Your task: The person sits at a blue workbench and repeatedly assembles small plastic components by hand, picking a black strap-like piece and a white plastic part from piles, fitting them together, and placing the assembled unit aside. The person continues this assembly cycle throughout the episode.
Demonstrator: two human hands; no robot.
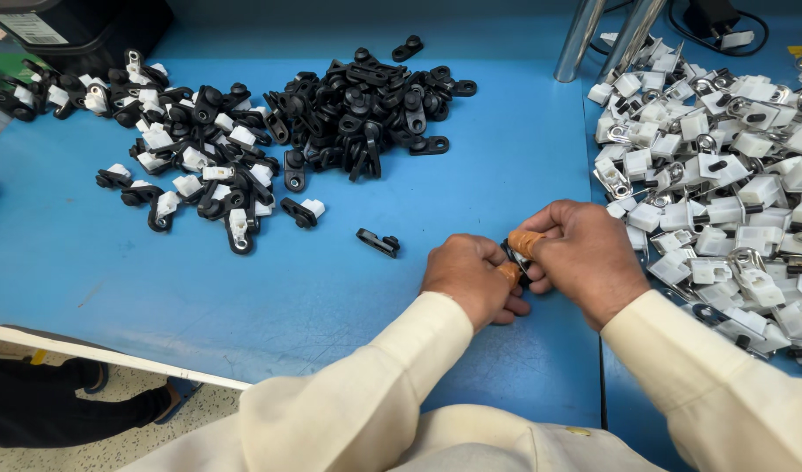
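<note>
My left hand and my right hand meet over the blue table, both pinching one small black clip part between thumbs and forefingers. Tan finger cots cover the fingertips. Most of the part is hidden by my fingers. A single loose black clip lies just left of my left hand. Cream sleeves cover both forearms.
A heap of black clips lies at the back centre. Left of it lies a spread of black clips fitted with white blocks. A big pile of white blocks with metal rings fills the right side. Two metal posts stand behind.
</note>
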